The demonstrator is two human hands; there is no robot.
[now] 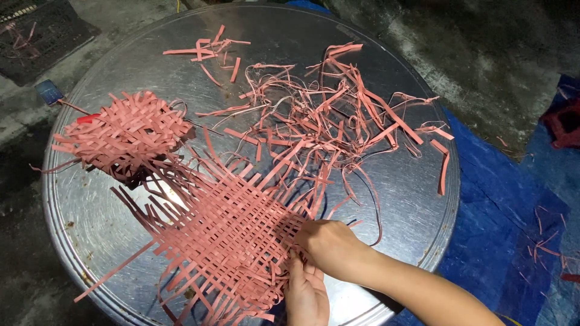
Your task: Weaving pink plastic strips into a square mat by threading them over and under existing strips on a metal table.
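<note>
Two woven pink strip mats, larger [223,235] and smaller [124,133], on round metal bench [90,223], loose strips [326,121], left hand [307,294] pressing the larger mat, right hand [329,244] pinching its edge strips

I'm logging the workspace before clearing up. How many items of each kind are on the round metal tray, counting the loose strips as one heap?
Woven mats of pink flat strips: 2, a large one under both hands and a smaller one at the far left.
Heaps of loose pink strips: 1.
Small blue rectangular object at the tray's left edge: 1.
Total: 4.
</note>
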